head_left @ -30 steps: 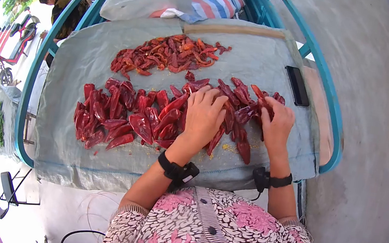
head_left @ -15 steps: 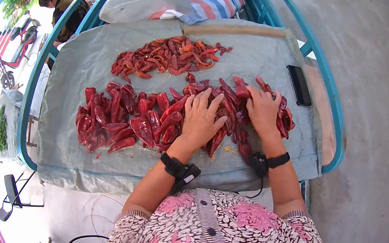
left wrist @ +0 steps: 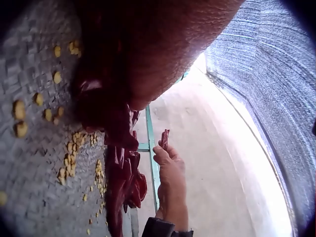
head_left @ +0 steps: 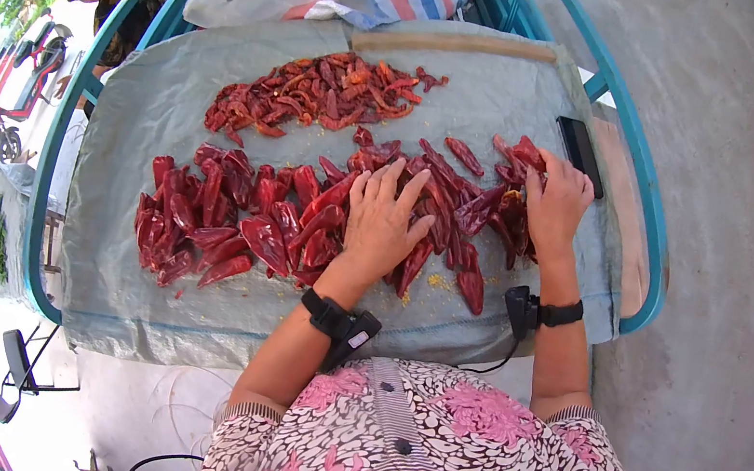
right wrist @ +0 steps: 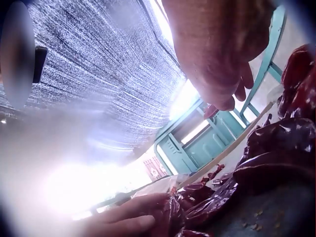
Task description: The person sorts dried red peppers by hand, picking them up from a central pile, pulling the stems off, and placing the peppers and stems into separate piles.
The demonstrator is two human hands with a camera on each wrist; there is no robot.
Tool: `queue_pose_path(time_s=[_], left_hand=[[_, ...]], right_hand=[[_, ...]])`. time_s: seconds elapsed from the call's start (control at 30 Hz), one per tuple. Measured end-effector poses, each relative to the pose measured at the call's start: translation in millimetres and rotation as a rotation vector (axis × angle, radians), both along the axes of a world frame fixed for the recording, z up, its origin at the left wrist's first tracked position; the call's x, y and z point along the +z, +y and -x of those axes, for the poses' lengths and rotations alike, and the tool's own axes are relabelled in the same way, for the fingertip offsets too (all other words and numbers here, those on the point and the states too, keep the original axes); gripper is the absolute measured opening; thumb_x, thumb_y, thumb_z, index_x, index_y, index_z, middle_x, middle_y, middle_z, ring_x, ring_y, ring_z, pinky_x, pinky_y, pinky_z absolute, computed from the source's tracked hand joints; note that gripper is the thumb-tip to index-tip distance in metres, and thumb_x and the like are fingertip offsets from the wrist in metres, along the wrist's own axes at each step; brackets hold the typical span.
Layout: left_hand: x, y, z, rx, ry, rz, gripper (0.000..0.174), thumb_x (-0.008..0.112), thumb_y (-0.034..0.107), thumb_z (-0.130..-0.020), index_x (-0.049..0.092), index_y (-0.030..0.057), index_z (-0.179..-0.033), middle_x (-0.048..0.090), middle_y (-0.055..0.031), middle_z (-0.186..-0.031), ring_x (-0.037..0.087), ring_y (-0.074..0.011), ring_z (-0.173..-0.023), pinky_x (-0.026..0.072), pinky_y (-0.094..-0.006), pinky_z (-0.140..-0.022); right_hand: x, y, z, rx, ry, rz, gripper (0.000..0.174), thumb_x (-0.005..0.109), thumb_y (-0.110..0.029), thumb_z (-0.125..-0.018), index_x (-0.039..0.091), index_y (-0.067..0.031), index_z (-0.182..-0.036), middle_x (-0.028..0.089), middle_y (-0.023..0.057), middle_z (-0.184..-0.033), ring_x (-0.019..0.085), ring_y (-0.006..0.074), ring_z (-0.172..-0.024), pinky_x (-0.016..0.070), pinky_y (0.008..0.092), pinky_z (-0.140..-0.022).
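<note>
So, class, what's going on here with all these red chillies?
A person works over a grey woven sheet. The left hand lies flat, fingers spread, on the near pile of dried red chillies. The right hand pinches one chilli at that pile's right end, close to a black phone. A smaller pile lies farther off, and yellow seeds dot the sheet.
</note>
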State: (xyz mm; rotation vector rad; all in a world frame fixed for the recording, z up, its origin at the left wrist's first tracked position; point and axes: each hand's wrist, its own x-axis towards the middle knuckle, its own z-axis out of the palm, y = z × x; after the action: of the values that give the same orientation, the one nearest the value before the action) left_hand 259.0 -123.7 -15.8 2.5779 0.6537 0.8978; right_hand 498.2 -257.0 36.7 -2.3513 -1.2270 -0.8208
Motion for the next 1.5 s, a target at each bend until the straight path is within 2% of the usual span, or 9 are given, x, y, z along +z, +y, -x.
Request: queue_pose_path(time_s=[0.13,0.33,0.73,0.87,0.97,1.07,1.27,1.37,1.5], left_hand=[[2,-1,0,0.006,0.009,-0.005,0.069,0.075,0.034,-0.090,0.050,0.0138,-0.150,0.047,-0.0213,-0.151,0.046,-0.0390,-0.137,0.0278,-0.0553,-0.119],[3,-2,0,0.007,0.003,-0.017,0.069,0.076,0.033,-0.089,0.050,0.0140,-0.150,0.048,-0.0211,-0.150,0.047,-0.0390,-0.135,0.0286,-0.0550,-0.119],[1,-1,-2,0.013,0.016,-0.001,0.069,0.076,0.034,-0.089,0.051,0.0160,-0.150,0.047,-0.0195,-0.152,0.046,-0.0394,-0.136,0.0280,-0.0547,-0.119],[2,-1,-1,0.013,0.027,0.009,0.068,0.075,0.035,-0.089,0.051,0.0160,-0.150,0.047,-0.0198,-0.152,0.046,-0.0396,-0.137,0.0274,-0.0545,-0.119],[1,0,-1,0.009,0.029,0.011,0.068,0.075,0.035,-0.090,0.051,0.0159,-0.150,0.047,-0.0201,-0.152,0.045,-0.0397,-0.137,0.0269,-0.0544,-0.119],[0,0,-1,0.004,0.033,0.013,0.067,0.074,0.036,-0.090,0.050,0.0157,-0.150,0.047,-0.0203,-0.152,0.045,-0.0397,-0.137,0.0264,-0.0543,-0.120],[-4,1,-1,0.006,0.024,-0.003,0.067,0.074,0.036,-0.091,0.050,0.0156,-0.150,0.047,-0.0199,-0.152,0.046,-0.0390,-0.137,0.0260,-0.0541,-0.120],[-6,2,-1,0.011,0.020,0.006,0.066,0.074,0.036,-0.091,0.051,0.0159,-0.150,0.047,-0.0197,-0.152,0.046,-0.0388,-0.137,0.0265,-0.0542,-0.120],[-6,3,-1,0.014,0.019,0.012,0.066,0.074,0.035,-0.090,0.052,0.0160,-0.149,0.047,-0.0196,-0.152,0.047,-0.0387,-0.136,0.0274,-0.0545,-0.120]], right_hand=[[1,16,9,0.047,0.032,-0.073,0.036,0.074,-0.023,-0.087,0.069,-0.0169,-0.123,0.071,0.0064,-0.117,0.060,0.0281,-0.118,0.0339,0.0548,-0.111],[-17,46,20,0.219,-0.004,0.199,0.031,0.073,-0.019,-0.085,0.070,-0.0179,-0.116,0.072,0.0054,-0.117,0.060,0.0278,-0.122,0.0275,0.0648,-0.114],[-5,37,6,0.123,-0.011,0.152,0.029,0.069,-0.015,-0.085,0.073,-0.0235,-0.112,0.074,0.0017,-0.101,0.063,0.0251,-0.112,0.0307,0.0580,-0.111],[13,14,12,0.192,0.014,0.066,0.043,0.072,-0.018,-0.084,0.069,-0.0215,-0.126,0.071,0.0056,-0.114,0.060,0.0278,-0.113,0.0296,0.0576,-0.113],[17,0,32,0.444,0.165,0.351,0.056,0.074,-0.020,-0.082,0.062,-0.0191,-0.137,0.069,0.0065,-0.118,0.058,0.0286,-0.117,0.0261,0.0574,-0.117],[1,0,33,0.436,0.096,0.442,0.068,0.077,-0.020,-0.077,0.058,-0.0182,-0.142,0.069,0.0057,-0.115,0.057,0.0280,-0.121,0.0231,0.0577,-0.120],[17,15,30,0.371,0.406,0.643,0.064,0.080,-0.016,-0.075,0.064,-0.0175,-0.137,0.070,0.0077,-0.121,0.058,0.0253,-0.121,0.0219,0.0566,-0.120],[20,8,31,0.407,0.322,0.605,0.050,0.077,-0.013,-0.078,0.069,-0.0154,-0.127,0.073,0.0079,-0.115,0.059,0.0268,-0.121,0.0221,0.0572,-0.121],[27,1,27,0.369,0.427,0.333,0.041,0.073,-0.012,-0.084,0.069,-0.0119,-0.125,0.074,0.0110,-0.116,0.064,0.0288,-0.116,0.0371,0.0496,-0.114]])
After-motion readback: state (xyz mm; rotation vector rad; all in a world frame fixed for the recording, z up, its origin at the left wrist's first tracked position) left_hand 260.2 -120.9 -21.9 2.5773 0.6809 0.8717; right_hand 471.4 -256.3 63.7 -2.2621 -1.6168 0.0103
